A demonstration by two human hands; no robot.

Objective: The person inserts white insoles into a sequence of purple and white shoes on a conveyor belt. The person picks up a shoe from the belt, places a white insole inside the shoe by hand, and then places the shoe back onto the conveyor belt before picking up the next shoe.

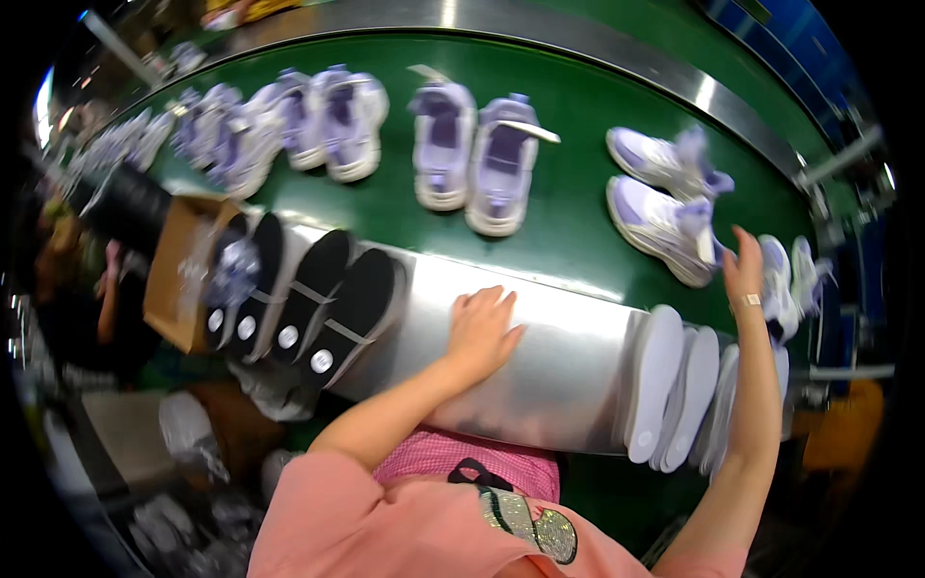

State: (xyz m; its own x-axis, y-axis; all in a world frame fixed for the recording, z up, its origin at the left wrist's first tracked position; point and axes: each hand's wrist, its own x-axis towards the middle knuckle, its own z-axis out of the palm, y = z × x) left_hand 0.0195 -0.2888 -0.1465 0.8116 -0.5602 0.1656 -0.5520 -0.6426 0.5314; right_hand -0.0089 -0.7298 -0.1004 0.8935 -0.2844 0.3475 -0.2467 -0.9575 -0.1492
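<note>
A: What lies nearest the person?

B: The left hand (484, 332), palm down over the steel ledge (535, 390), fingers spread, nothing in its grasp. Black insoles (358, 301) stand to its left, pale grey insoles (658, 380) to its right.

A: And the right hand (744, 273)?

B: Farther out, past the pale insoles, fingers mostly straight and loosely parted, with nothing seen in it. It's blurred, so I can't say whether it touches the shoe beside it.

A: Which shoe?

B: The nearer lilac-and-white shoe (650, 217), sole down on the green surface (568, 236), just left of that hand.

A: How would it handle?

B: Light, I'd judge: soft and yielding in the upper, firmer in the pale sole, hardly fragile. I'd take it around the heel, or pinch the collar.

A: Which way does it point?

B: Toe to the left and a little away; its long axis slants back to the heel, by the right hand. Beyond it, the farther shoe (647, 156) points much the same way.
</note>
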